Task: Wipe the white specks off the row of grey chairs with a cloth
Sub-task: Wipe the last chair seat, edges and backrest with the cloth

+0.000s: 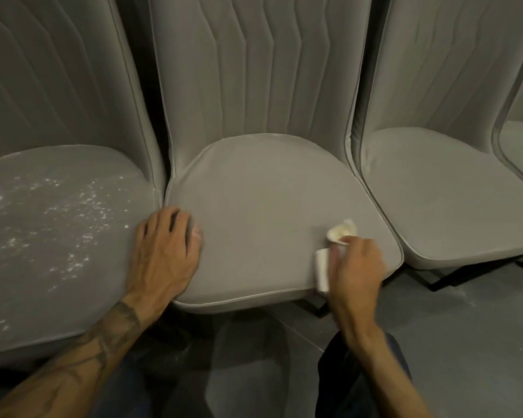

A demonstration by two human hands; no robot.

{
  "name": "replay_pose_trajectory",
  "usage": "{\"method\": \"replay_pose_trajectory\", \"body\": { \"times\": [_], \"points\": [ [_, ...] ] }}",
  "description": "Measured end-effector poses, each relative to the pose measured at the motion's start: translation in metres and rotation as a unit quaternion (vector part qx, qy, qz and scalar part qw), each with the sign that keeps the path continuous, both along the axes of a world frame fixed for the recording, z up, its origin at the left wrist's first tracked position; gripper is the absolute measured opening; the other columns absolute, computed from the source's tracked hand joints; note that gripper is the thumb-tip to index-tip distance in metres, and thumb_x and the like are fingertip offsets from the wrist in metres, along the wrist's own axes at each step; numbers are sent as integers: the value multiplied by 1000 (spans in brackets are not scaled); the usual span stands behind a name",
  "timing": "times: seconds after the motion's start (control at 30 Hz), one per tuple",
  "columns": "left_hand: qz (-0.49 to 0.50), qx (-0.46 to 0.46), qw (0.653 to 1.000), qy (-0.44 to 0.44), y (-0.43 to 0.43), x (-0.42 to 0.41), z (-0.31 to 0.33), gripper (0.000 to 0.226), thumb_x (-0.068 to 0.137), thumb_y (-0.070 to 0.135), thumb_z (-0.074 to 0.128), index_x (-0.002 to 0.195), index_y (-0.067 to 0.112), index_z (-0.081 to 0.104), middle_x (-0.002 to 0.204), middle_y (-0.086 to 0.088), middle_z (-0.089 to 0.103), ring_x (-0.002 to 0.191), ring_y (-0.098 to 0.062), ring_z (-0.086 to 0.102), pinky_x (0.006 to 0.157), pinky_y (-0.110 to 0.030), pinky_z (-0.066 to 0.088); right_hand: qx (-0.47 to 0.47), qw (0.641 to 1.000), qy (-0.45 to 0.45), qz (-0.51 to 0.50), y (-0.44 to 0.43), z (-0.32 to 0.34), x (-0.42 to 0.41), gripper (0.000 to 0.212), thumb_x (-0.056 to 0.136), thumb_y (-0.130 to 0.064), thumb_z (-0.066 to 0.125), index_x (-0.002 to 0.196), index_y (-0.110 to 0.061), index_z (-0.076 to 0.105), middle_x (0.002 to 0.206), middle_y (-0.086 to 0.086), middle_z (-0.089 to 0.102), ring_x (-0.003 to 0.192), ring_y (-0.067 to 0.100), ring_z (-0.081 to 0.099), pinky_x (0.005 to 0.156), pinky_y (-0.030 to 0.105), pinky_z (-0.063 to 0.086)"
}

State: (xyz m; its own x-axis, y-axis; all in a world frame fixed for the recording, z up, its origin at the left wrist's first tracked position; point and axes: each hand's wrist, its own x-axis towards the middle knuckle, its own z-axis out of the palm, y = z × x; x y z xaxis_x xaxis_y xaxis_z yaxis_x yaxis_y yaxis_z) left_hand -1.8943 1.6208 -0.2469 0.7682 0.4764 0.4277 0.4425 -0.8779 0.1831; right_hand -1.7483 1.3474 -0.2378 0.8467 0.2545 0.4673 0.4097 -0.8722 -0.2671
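So the right hand (357,267) has a bunched-up white cloth (341,230) pinched in its fingers. One wad pokes out past the fingertips and a flat end hangs off the thumb side. The hand and cloth are sitting on the middle chair (269,191), on the seat's front corner, and the seat looks pretty clean around it. The left hand (166,251) is planted across from it on the same seat's other edge, fingers spread and bent a bit. Just past its knuckles is the left chair (58,267), and white specks (94,200) are scattered all over that seat. Out beyond the right hand's far side there's the right chair (450,191).
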Motion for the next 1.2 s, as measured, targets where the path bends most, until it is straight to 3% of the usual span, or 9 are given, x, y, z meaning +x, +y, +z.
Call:
{"method": "replay_pose_trajectory", "body": {
  "times": [0.17, 0.33, 0.47, 0.67, 0.8, 0.9, 1.03, 1.13, 1.2],
  "points": [
    [6, 2, 1000, -14, 1, -1, -4, 30, 104, 38, 37, 114, 15, 54, 120, -11, 53, 105, -33, 52, 89, -48, 41, -31, 990, 1, 135, 11, -6, -14, 11, 98, -25, 55, 97, -14, 57, 92, 6, 53, 79, 26, 48, 69, 40, 34],
    [19, -6, 1000, -20, 1, 1, -4, 32, 103, 37, 38, 115, 14, 55, 120, -13, 54, 106, -34, 52, 90, -50, 41, -29, 1000, -4, 10, -66, 5, 60, 32, 97, -27, 43, 91, 2, 55, 89, 26, 54, 77, 42, 52, 66, 48, 38],
    [60, -24, 997, -30, 2, 1, 2, 28, 102, 29, 40, 114, 11, 57, 113, -15, 57, 102, -36, 53, 89, -51, 41, 11, 999, 7, -39, -55, 11, 89, 33, 95, -24, 47, 100, 7, 54, 95, 33, 53, 85, 47, 51, 71, 50, 39],
    [107, -19, 994, 13, 34, 2, 11, 21, 97, 4, 60, 118, 6, 64, 112, -22, 62, 103, -43, 58, 89, -54, 40, 20, 987, -42, 152, 21, 17, 85, 15, 84, 1, 66, 83, 5, 52, 80, 29, 52, 72, 44, 51, 65, 50, 43],
    [93, -19, 993, 64, 49, 7, 20, 19, 102, 16, 58, 119, 11, 66, 115, -17, 64, 104, -40, 57, 88, -51, 41, -28, 948, 13, 316, 36, 5, 65, 17, 92, -15, 59, 101, -1, 58, 92, 20, 53, 80, 38, 50, 72, 48, 46],
    [82, 24, 993, 81, 52, 7, 21, 27, 103, 27, 45, 113, 15, 66, 111, -11, 63, 99, -37, 57, 84, -49, 41, -44, 959, 32, 279, 39, 10, 100, 14, 92, -9, 61, 102, 1, 59, 93, 21, 53, 81, 40, 51, 74, 51, 45],
    [82, 60, 991, 84, 58, 11, 17, 31, 100, 31, 40, 113, 16, 64, 110, -9, 60, 96, -35, 56, 80, -48, 41, -39, 982, 23, 186, 86, 25, 127, 10, 77, 13, 68, 81, 12, 59, 79, 31, 57, 70, 47, 56, 61, 53, 47],
    [71, 44, 993, 79, 60, 22, 19, 30, 100, 32, 42, 114, 16, 63, 109, -11, 60, 93, -36, 55, 78, -47, 40, -70, 981, 60, 170, 117, 14, 120, 16, 97, -8, 50, 102, 5, 57, 101, 28, 57, 92, 42, 53, 79, 50, 37],
    [46, 38, 995, 77, 62, 32, 20, 32, 101, 33, 40, 117, 17, 63, 111, -10, 60, 94, -35, 55, 79, -47, 41, -64, 977, 61, 194, 119, 7, 127, 21, 99, -14, 48, 106, 3, 58, 103, 25, 56, 92, 41, 51, 79, 49, 37]
  ]
}}
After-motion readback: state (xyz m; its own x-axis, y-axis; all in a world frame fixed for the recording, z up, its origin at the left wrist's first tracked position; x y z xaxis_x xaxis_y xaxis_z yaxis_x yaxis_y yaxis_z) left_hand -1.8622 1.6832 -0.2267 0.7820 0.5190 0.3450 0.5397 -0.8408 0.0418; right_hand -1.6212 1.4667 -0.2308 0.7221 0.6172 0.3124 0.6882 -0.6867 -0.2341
